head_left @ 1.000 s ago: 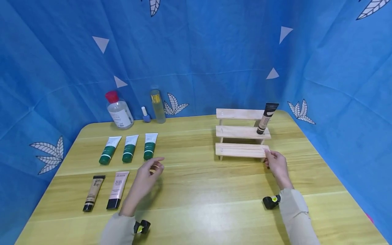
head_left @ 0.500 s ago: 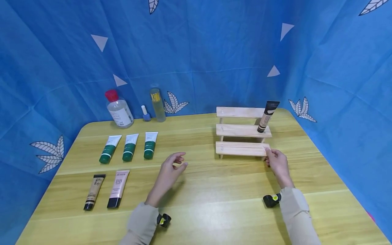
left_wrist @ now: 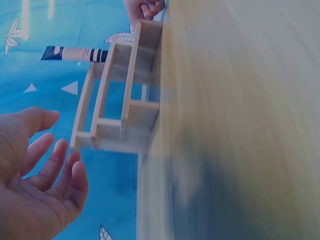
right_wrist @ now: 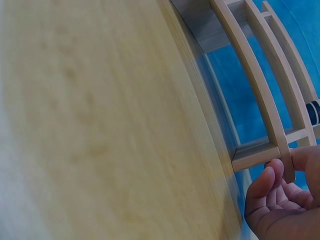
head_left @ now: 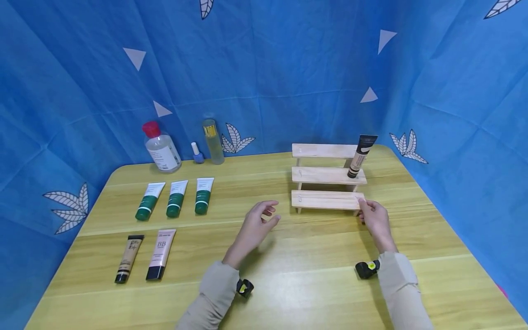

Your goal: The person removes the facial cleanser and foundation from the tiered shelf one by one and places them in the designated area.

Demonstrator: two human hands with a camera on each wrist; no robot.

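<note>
A three-step wooden display rack stands at the right of the table. My right hand pinches the right end of its lowest shelf; in the right wrist view, thumb and fingers lie on either side of that shelf end. On the middle shelf, at its right end, a beige tube with a black cap stands upright, leaning a little. My left hand hovers over the table to the left of the rack, fingers loosely bent and holding nothing. The left wrist view shows the left hand apart from the rack.
Green-and-white tubes lie at the left, with a tan tube and a pink BB tube nearer. Behind them stand a red-capped bottle, a small nail polish bottle and a gold-collared bottle. Blue cloth hangs behind.
My left hand has moved right across the table, from near the green-and-white tubes toward the rack. The right hand keeps its grip on the lowest shelf.
</note>
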